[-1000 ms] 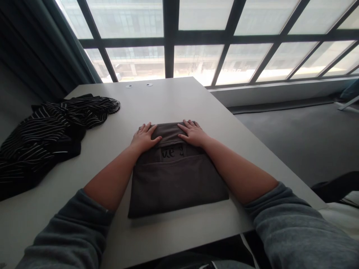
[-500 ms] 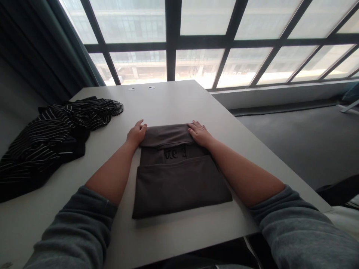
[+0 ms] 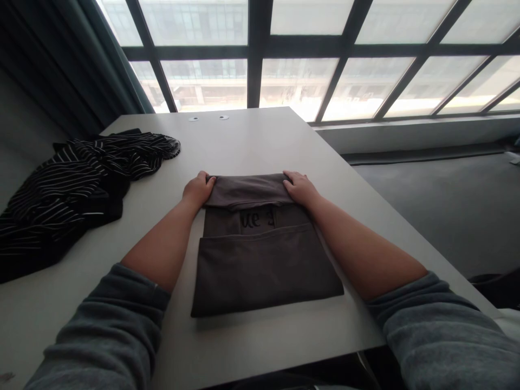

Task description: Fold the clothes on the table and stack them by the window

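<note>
- Window [image 3: 300,81]: 1 wall of it, dark bars; cut off at top + R edge, so we can't get a full pane count. View outside is washed out.
- Table [image 3: 260,146]: 1, white; near L part runs out of frame.
- Curtain [image 3: 60,59]: 1, dark, far L, cut off at top + side; folds hard to make out.
- Striped cloth [image 3: 81,179]: 1 heap, blk w/ white lines, on table's L side, cut off at L edge; can't tell what garment.
- Brown cloth [image 3: 264,271]: 1, folded, flat mid-table in front of us, near + far flaps w/ a strip showing btwn.
- Sleeves [image 3: 105,319]: 2, grey, pushed up nr elbows, both cut off.
- Left grip [image 3: 198,189]: closed on brown cloth's far L corner, thumb on top; other fingers partly hidden.
- Right grip [image 3: 301,188]: closed on far R corner, thumb on top, fingertips at far edge.
- Lettering [image 3: 258,219]: 1 dark patch in the strip, partly covered by flaps; can't read whole.
- Discs [image 3: 224,117]: 2, small, white, nr table's far edge.
</note>
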The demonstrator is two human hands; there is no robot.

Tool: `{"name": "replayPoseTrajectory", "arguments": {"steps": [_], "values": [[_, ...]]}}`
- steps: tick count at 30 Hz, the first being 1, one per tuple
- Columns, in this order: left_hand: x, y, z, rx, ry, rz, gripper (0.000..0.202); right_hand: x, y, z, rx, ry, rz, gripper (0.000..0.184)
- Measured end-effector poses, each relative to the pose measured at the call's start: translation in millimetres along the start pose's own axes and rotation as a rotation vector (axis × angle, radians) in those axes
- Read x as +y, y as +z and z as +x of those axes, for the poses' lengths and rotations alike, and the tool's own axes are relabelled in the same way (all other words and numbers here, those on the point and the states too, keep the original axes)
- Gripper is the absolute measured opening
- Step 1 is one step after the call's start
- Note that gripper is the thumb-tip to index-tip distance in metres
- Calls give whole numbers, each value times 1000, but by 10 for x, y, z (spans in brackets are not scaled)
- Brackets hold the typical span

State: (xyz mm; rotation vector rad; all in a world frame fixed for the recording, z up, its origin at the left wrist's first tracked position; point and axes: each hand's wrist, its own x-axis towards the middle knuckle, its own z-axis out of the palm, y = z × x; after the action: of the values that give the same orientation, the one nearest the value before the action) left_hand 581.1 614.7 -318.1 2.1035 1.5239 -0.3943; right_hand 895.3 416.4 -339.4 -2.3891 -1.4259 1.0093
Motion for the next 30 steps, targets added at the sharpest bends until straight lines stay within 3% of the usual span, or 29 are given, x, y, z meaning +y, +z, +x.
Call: {"name": "replayPoseTrajectory", "arguments": {"steps": [3,6,9,11,14,16,19,23,26,30], "values": [[0,3,-28,18,6,12,38,-41,-12,-21,12,7,-26,56],[6,-58,-125,119,89,-36,35,-89,-76,-102,30,41,-31,57],[73,-210,-337,227,212,-72,34,-148,-220,-257,72,-4,1,57],[155,-353,-566,227,329,-82,30,-205,-368,-406,122,-84,26,54],[283,-591,-1058,0,624,-122,26,-336,-655,-729,136,-231,84,42],[334,-734,-1468,-193,817,-112,22,-444,-847,-1037,43,-336,142,32],[321,-864,-2096,-327,916,-66,21,-578,-1021,-1628,-181,-459,220,27],[193,-852,-2635,-324,915,-63,34,-597,-936,-2386,-350,-530,235,45],[107,-799,-2741,-210,931,6,38,-495,-791,-2697,-283,-485,183,50],[17,-763,-2749,-149,923,78,57,-362,-734,-2790,-163,-388,134,57]]}}
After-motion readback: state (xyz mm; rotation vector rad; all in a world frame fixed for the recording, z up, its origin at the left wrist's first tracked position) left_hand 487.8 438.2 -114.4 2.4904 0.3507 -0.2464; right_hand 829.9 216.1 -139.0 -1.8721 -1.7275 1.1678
